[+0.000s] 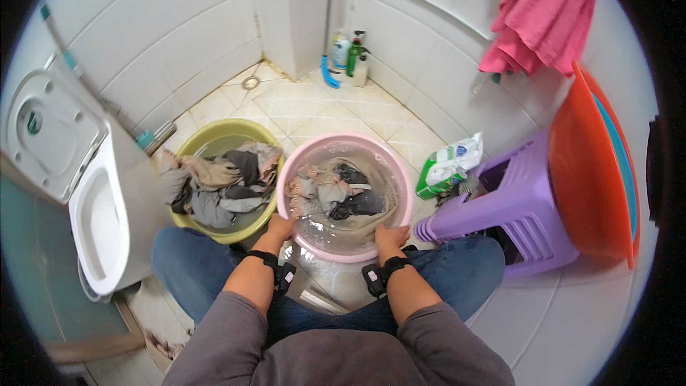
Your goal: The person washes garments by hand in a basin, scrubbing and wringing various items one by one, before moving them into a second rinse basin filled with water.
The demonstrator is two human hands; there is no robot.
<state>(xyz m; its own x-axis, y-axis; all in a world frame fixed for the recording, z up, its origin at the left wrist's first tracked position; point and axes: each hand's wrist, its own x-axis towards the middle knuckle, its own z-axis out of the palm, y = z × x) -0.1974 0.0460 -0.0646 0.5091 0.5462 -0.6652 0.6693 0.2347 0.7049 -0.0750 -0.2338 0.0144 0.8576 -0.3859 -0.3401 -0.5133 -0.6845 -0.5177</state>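
A pink basin (344, 254) sits in front of me, holding water and soaked clothes (325, 193) in beige, pink and dark shades. My left hand (280, 226) is closed on the left side of its near rim, and my right hand (391, 236) is closed on the right side of that rim. Just left of it, a yellow-green basin (207, 129) holds a heap of wet gray, beige and dark garments (221, 179) in water. My jeans-clad knees are bent on either side below the basins.
A white toilet (100, 229) stands left. A purple stool (514, 193), red basin (586, 171) and green-white bag (446, 164) are right. At the back are several bottles (354, 57) and a blue-ended pole (328, 71). Pink towels (532, 14) hang on the right wall.
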